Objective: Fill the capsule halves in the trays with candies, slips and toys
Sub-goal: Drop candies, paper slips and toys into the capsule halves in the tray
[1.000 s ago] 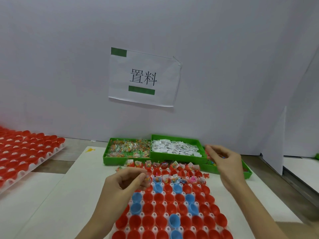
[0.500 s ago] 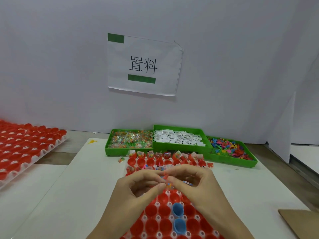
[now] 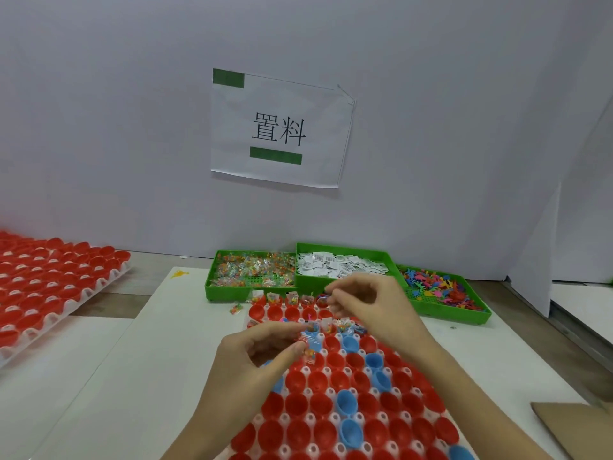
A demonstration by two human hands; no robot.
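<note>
A person's left hand [image 3: 262,356] pinches candy packets [image 3: 308,340] over the capsule tray [image 3: 331,416] on the bench, while the right hand [image 3: 368,307], which met the left half a second earlier, has moved out to the tray's far rows, fingers curled on something too small to identify. It likely took a packet for placing. Most cups sit empty; both forearms leave the frame.

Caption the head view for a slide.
Left hand holds candy packets while right hand reaches over the capsule tray.
</note>
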